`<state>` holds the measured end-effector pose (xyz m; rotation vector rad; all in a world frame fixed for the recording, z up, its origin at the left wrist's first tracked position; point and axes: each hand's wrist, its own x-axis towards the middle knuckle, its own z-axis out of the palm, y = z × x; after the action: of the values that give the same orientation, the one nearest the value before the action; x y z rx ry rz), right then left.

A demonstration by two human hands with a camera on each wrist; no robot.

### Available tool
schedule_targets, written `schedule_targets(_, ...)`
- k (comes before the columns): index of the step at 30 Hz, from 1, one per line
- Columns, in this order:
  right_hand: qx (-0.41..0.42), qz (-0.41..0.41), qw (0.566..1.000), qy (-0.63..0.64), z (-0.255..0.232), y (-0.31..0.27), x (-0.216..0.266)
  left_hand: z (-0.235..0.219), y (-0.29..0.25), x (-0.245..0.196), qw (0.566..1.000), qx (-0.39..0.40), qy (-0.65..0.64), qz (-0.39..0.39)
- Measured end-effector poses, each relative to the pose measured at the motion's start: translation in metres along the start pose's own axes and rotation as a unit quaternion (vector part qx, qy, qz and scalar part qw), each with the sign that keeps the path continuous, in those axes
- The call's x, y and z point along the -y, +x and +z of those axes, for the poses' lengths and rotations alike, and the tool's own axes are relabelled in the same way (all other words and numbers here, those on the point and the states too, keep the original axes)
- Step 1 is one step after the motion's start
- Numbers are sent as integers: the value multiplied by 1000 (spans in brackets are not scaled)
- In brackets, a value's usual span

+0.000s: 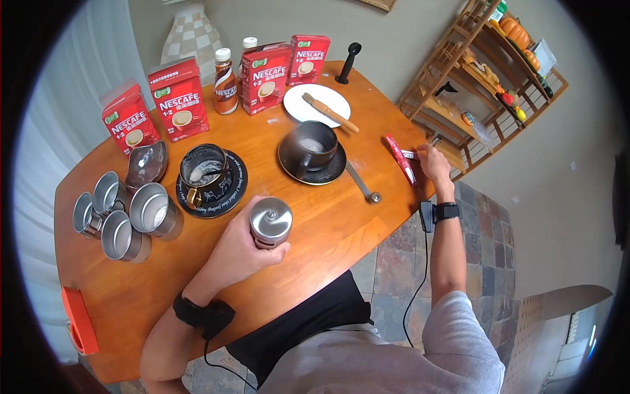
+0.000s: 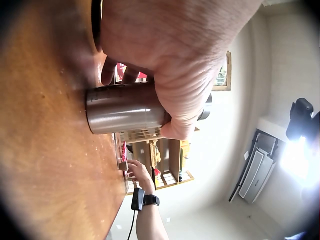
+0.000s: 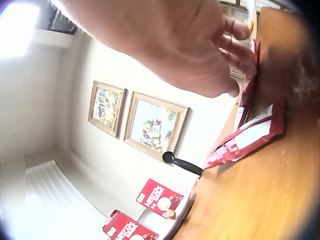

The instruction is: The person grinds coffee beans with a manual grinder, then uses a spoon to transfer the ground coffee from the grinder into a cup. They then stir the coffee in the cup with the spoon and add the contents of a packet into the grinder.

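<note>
My left hand [image 1: 235, 244] grips a steel canister [image 1: 271, 222] with a small knob on its lid, near the front edge of the table. In the left wrist view the canister [image 2: 125, 111] stands upright, thumb on one side and fingers wrapping the other. At the table's right edge my right hand [image 1: 434, 164] reaches down beside red-and-white sachets [image 1: 399, 157]. Its fingers are spread and loosely bent in the right wrist view, close over the farther sachet [image 3: 244, 102]. The nearer sachet [image 3: 245, 137] lies apart from the fingers.
Left on the table [image 1: 315, 226] are a dark cup with a spoon [image 1: 205, 163] and several metal cups [image 1: 152, 209]. A black cup [image 1: 308, 146] on a saucer stands midway, a flat metal strip [image 1: 359, 181] beside it. Behind are a plate with a brush [image 1: 325, 110] and red Nescafe boxes [image 1: 180, 105].
</note>
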<state>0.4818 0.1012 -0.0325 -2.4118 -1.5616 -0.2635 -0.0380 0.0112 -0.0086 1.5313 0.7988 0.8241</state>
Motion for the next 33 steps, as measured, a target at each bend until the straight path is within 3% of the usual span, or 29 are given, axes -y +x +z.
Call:
schedule_targets(12, 25, -33, 998, -39, -21, 5, 12, -1, 0, 4, 1000, 5, -25, -12)
schedule_targets(18, -43, -116, 991, -48, -9, 34, 18, -1, -1, -1, 1000, 5, 3, -5)
schedule_targets(21, -29, -124, 990, -66, -16, 48, 46, -2, 0, -1, 1000, 8, 2, -7)
schedule_targets(24, -105, -225, 963, -108, -7, 74, 53, -1, 0, 2, 1000, 7, 2, -2)
schedule_targets(25, -99, -236, 956, -143, -16, 73, 65, -1, 0, 2, 1000, 6, 3, 1)
schedule_targets(28, -113, -372, 906, -169, -17, 88, 71, -1, -1, 0, 1000, 8, 1, -2)
schedule_targets(29, -67, -397, 899, -173, -15, 93, 70, -1, -1, 0, 1000, 9, 5, -1)
schedule_targets(32, -41, -320, 945, -61, -9, 95, 70, -2, 0, 1, 1000, 5, 15, 5)
schedule_targets(33, -20, -257, 965, -47, -6, 97, 73, -1, -1, 1, 1000, 3, 17, 6)
